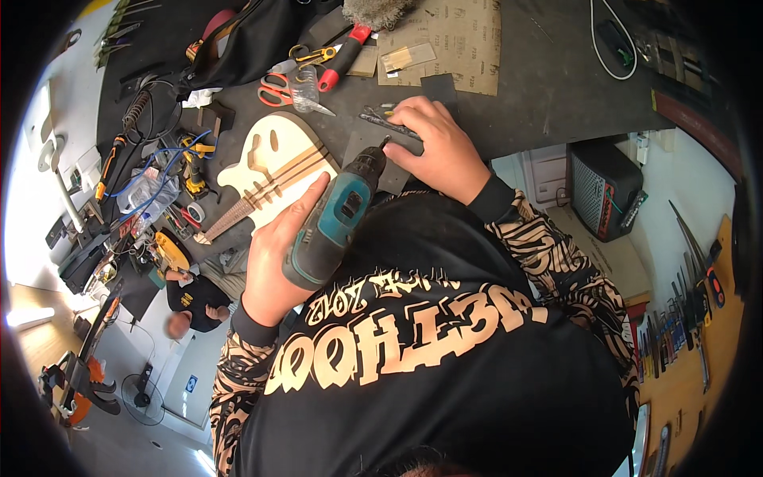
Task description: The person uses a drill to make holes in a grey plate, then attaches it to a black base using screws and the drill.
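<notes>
My left hand (pixel 278 246) is closed around a teal-and-black cordless drill (pixel 326 230), its chuck angled up-right toward my right thumb. Beneath and left of the drill lies a pale wooden guitar body (pixel 266 137) with dark stripes across it and a fretted neck (pixel 230 221). My right hand (pixel 437 151) is spread, thumb apart, with fingertips touching a slim dark object (pixel 377 121) on the grey worktop (pixel 564 87); what this object is, I cannot make out.
Orange-handled scissors (pixel 274 90), red-handled tool (pixel 338 63), sandpaper sheet (pixel 465 52) lie beyond. Another drill (pixel 195 171), cables and clutter fill the left. An amplifier (pixel 604 187) sits below the right edge; tools hang at far right. Another person (pixel 199 302) is at lower left.
</notes>
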Demonstrator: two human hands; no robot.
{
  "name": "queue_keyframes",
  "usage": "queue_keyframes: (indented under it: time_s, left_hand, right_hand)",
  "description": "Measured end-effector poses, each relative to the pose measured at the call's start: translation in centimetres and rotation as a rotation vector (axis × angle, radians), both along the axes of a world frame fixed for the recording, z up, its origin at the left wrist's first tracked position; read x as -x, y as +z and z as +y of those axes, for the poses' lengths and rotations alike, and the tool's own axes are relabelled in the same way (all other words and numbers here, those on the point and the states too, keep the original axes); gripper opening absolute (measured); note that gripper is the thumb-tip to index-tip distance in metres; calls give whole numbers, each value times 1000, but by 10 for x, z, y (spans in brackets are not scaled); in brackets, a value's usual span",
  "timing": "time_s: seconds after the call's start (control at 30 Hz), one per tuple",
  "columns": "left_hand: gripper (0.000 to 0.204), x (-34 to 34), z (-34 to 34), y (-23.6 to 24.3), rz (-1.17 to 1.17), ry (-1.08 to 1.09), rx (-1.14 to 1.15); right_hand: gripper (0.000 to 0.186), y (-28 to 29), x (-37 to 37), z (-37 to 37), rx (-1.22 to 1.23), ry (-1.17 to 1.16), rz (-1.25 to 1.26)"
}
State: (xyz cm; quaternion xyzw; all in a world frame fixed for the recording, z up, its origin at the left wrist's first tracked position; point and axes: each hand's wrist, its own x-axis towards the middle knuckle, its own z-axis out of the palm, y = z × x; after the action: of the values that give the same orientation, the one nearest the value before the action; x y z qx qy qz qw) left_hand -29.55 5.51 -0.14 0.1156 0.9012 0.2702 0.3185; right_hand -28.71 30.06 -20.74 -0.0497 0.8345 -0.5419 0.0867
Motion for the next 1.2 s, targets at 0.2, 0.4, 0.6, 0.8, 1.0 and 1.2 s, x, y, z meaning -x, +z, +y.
queue_keyframes:
  time_s: [0.2, 0.4, 0.6, 0.8, 1.0, 1.2]
  left_hand:
    - [86, 12, 4, 4, 104, -163, 12]
    - [87, 23, 8, 5, 112, -264, 53]
    - [85, 29, 10, 4, 122, -300, 41]
    - [82, 34, 15, 7, 109, -328, 55]
    - [80, 32, 15, 4, 106, -264, 28]
    - [79, 28, 27, 11, 34, -148, 63]
  right_hand:
    - [43, -6, -1, -4, 121, 11, -71]
    - [44, -6, -1, -5, 189, 15, -159]
    - [45, -5, 2, -2, 210, 26, -177]
    - [46, -1, 4, 0, 207, 31, -198]
    - [50, 0, 2, -3, 187, 4, -187]
    - [51, 1, 1, -4, 175, 7, -204]
